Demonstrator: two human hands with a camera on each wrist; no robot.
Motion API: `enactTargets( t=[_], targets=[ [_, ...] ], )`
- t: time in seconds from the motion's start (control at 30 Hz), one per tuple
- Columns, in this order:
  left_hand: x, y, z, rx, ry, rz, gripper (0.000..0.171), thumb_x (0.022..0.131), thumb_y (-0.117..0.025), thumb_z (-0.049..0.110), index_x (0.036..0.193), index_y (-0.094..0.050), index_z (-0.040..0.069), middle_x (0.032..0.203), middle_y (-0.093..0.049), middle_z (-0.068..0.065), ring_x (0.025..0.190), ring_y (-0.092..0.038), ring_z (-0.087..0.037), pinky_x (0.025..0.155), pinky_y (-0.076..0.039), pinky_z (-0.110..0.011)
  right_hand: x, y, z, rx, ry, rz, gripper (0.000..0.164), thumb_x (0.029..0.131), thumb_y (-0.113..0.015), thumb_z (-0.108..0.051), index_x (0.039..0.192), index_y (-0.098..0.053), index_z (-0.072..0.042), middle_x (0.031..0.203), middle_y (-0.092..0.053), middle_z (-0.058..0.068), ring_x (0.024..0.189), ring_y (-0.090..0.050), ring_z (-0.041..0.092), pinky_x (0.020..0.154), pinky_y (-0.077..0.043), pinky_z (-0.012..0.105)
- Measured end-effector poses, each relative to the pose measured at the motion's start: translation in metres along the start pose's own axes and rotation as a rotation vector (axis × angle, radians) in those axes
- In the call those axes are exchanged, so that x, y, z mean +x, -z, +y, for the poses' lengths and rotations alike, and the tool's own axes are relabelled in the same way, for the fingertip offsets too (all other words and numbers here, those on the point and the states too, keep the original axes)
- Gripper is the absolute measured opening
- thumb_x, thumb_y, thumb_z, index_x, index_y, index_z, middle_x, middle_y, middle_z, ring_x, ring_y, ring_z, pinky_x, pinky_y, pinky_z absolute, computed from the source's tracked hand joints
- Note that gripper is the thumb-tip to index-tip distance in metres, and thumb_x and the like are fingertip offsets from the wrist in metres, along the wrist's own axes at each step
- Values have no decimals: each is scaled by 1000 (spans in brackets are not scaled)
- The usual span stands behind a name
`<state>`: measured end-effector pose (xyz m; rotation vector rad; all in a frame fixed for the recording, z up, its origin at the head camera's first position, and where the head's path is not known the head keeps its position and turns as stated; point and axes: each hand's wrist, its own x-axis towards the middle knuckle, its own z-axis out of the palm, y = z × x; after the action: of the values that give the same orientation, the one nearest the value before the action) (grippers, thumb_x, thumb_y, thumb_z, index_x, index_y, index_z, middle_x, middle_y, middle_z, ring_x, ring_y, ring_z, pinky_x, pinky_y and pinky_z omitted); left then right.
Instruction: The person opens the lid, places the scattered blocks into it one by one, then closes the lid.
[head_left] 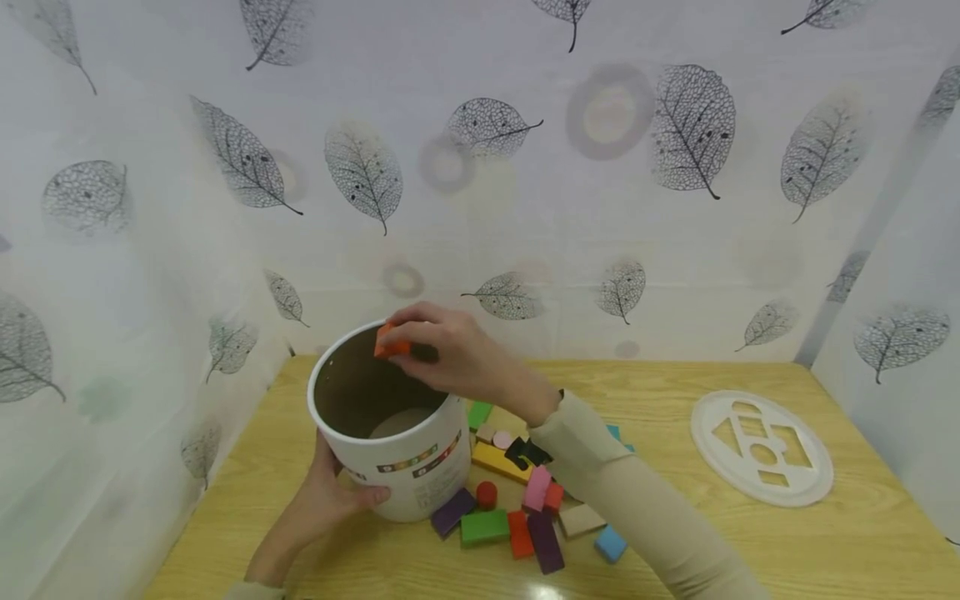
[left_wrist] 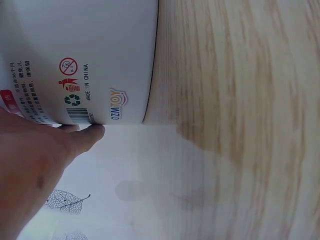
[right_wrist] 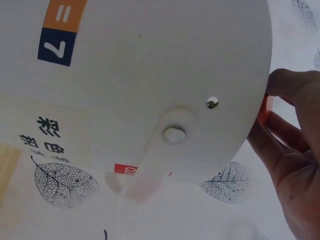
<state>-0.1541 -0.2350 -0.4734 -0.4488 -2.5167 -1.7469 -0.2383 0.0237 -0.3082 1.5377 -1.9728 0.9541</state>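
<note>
A tall white bucket (head_left: 408, 504) stands at the left of the table, its open top tilted toward me. My left hand (head_left: 324, 493) grips its lower left side, thumb across the front; the left wrist view shows the fingertips beside the barcode on the printed wall (left_wrist: 112, 45). Over the far rim, my right hand (head_left: 450, 350) pinches an orange block (head_left: 390, 343) between thumb and fingers. In the right wrist view that block (right_wrist: 269, 106) is partly hidden behind the bucket's edge. Inside the bucket, the visible part of the floor is bare.
Loose wooden blocks lie right of the bucket, among them a green block (head_left: 485, 528), a purple block (head_left: 545, 546), a red cylinder (head_left: 486, 496) and a yellow block (head_left: 501, 461). A white lid (head_left: 806, 483) with shaped cutouts lies at the right. Leaf-patterned cloth (head_left: 562, 242) encloses the table.
</note>
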Motion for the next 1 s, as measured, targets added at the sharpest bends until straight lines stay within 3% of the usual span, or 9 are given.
enactTargets(
  t=[0.2, 0.43, 0.63, 0.83, 1.0],
  targets=[
    [-1, 0, 2, 5, 9, -3, 136, 71, -90, 5, 164, 7, 29, 163, -25, -19, 140, -42, -34, 108, -36, -15, -1, -1, 2, -13, -13, 11, 24, 87, -78, -2, 112, -75, -3, 116, -70, 15, 108, -71, 22, 97, -57, 16],
    [-1, 0, -1, -14, -13, -14, 135, 72, -89, 3, 164, 7, 27, 162, -25, -20, 139, -45, -16, 108, -37, -15, -2, -3, 3, -21, -33, 23, 21, 88, -79, -5, 109, -76, -2, 114, -72, 14, 105, -71, 21, 93, -57, 14],
    [-1, 0, -1, -12, -18, -8, 135, 71, -90, 3, 164, 5, 26, 161, -27, -19, 137, -46, -10, 108, -37, -15, -9, 1, 4, -33, -40, 52, 22, 86, -81, -5, 107, -76, -4, 112, -72, 13, 103, -71, 22, 93, -59, 17],
    [-2, 0, 0, -1, -10, 3, 135, 70, -90, 5, 164, 4, 27, 162, -28, -18, 139, -46, -22, 109, -37, -16, -22, 15, 8, -75, -20, 104, 24, 82, -83, -2, 105, -76, -5, 112, -72, 14, 98, -71, 22, 87, -62, 24],
    [-2, 0, -1, 4, 1, -2, 136, 71, -91, 5, 164, 5, 28, 163, -26, -18, 141, -44, -23, 111, -38, -21, -42, 37, 11, -110, -20, 120, 23, 82, -82, 0, 104, -76, -4, 110, -72, 15, 93, -73, 21, 81, -65, 29]
  ],
)
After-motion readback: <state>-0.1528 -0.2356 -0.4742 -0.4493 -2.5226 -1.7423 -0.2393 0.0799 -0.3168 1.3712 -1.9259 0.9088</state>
